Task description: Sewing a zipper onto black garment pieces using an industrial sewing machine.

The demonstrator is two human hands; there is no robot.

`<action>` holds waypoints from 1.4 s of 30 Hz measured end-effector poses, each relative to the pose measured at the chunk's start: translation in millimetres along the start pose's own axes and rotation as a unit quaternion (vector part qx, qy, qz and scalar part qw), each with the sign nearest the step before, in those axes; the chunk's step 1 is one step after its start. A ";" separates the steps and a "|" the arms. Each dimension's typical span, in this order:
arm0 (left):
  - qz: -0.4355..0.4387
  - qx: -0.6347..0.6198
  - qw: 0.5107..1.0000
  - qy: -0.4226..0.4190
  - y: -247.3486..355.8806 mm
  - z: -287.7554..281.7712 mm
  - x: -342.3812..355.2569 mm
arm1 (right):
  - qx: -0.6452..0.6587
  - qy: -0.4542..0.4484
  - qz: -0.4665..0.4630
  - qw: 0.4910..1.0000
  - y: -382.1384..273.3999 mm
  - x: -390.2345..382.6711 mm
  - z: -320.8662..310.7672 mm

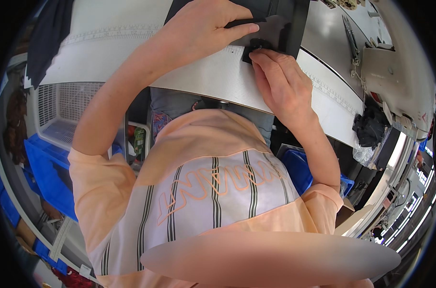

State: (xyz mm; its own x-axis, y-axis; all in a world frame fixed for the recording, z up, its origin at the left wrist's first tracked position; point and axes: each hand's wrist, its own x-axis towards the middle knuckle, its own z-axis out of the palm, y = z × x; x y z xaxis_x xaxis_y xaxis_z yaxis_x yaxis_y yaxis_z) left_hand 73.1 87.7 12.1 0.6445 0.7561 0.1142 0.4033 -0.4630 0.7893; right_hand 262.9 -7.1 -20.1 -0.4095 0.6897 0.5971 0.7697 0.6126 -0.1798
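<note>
A garment sewing workshop: white worktable (199, 77) with printed ruler, sewing machine (395, 72), blue bins (45, 168), fabric scraps (369, 126).

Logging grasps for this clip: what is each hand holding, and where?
Left hand presses flat on the black fabric piece; right hand fingertips pinch its small folded corner.

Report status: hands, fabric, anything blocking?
Left hand flat on black fabric. Right hand fingertips pinching its small black piece. White table, nothing blocking.

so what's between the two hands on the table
In the head view, a small black piece lies between them: the left hand presses dark fabric just above it, and the right hand fingertips touch it from below, on the white table.
</note>
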 end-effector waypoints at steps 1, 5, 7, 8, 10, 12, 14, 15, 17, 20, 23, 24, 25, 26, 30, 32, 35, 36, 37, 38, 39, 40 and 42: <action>0.018 -0.003 1.000 0.006 -0.4 0.1 0.5 | -0.005 -0.003 0.002 1.000 -1.1 1.2 -0.5; -0.007 -0.001 1.000 -0.006 -0.1 0.5 -1.8 | -0.012 0.003 -0.017 1.000 -2.6 0.6 1.8; 0.008 -0.007 1.000 0.008 0.3 1.5 -3.2 | -0.018 -0.001 -0.023 1.000 -1.8 -1.3 3.1; 0.008 -0.007 1.000 0.008 0.5 1.9 -3.8 | -0.024 -0.009 -0.034 0.999 -1.3 -2.1 3.3; 0.017 -0.001 1.000 0.014 0.9 2.1 -4.4 | -0.024 -0.006 -0.041 0.999 -0.6 -2.7 2.6; 0.010 0.003 1.000 0.008 1.8 1.6 -5.1 | -0.026 -0.006 -0.051 0.998 -0.9 -2.1 1.2; 0.004 0.008 1.000 0.003 3.2 1.3 -5.9 | -0.033 -0.022 -0.056 0.998 -1.8 -1.1 0.0; -0.005 0.007 1.000 0.001 4.2 1.3 -7.1 | -0.033 -0.015 -0.057 0.998 -2.2 -0.6 -0.3; -0.015 0.008 1.000 0.000 5.2 1.4 -8.9 | -0.032 -0.012 -0.059 0.998 -2.4 -0.1 -0.3; -0.038 -0.008 0.999 -0.003 3.6 2.3 -9.6 | -0.007 -0.006 -0.033 0.999 -0.7 -0.7 1.0; 0.018 0.018 0.999 0.021 -0.4 3.8 -8.8 | 0.014 0.011 -0.014 1.000 0.8 -1.9 2.4; 0.017 0.006 1.000 0.024 -1.6 4.2 -8.8 | 0.014 0.015 -0.015 1.000 1.2 -1.9 2.8; 0.018 -0.006 0.999 0.025 -2.4 4.8 -9.1 | 0.007 0.018 -0.020 1.000 1.3 -2.0 3.0; 0.018 -0.008 0.999 0.025 -2.9 5.3 -9.7 | 0.001 0.016 -0.029 0.999 1.3 -1.7 3.2; 0.014 -0.025 0.999 0.029 -2.8 4.2 -11.5 | -0.023 0.028 -0.055 0.998 1.1 0.5 3.3; 0.016 -0.028 0.999 0.030 -2.1 3.5 -11.8 | -0.028 0.029 -0.062 0.997 0.7 1.5 3.4; 0.013 -0.036 0.999 0.027 -1.1 2.9 -12.2 | -0.036 0.014 -0.075 0.996 -0.5 1.8 3.0; 0.009 -0.034 0.999 0.025 -0.9 2.7 -12.5 | -0.037 0.018 -0.077 0.996 -1.1 1.8 2.9; 0.004 -0.032 0.999 0.023 -0.8 2.5 -12.5 | -0.048 0.003 -0.075 0.996 -1.9 1.6 2.4; 0.005 -0.032 0.999 0.023 -0.7 2.1 -12.5 | -0.059 -0.011 -0.077 0.995 -2.7 1.7 1.8; 0.003 -0.027 0.999 0.019 -0.8 1.3 -12.5 | -0.059 -0.010 -0.074 0.995 -3.5 1.8 1.3; 0.001 -0.022 1.000 0.015 -0.8 0.7 -12.3 | -0.061 -0.020 -0.067 0.996 -4.5 2.0 0.3; 0.003 -0.008 1.000 0.003 -0.4 0.2 -13.7 | -0.062 -0.028 -0.062 0.996 -6.9 2.4 -1.7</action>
State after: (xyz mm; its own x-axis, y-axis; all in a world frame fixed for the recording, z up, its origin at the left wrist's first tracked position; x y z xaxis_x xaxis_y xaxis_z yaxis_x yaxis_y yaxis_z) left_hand 64.2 77.5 10.1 0.6428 0.7562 0.1221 0.3892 -0.4597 0.7983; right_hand 257.4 -10.4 -16.1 -0.5288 0.6348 0.5635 0.7652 0.6438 -0.0072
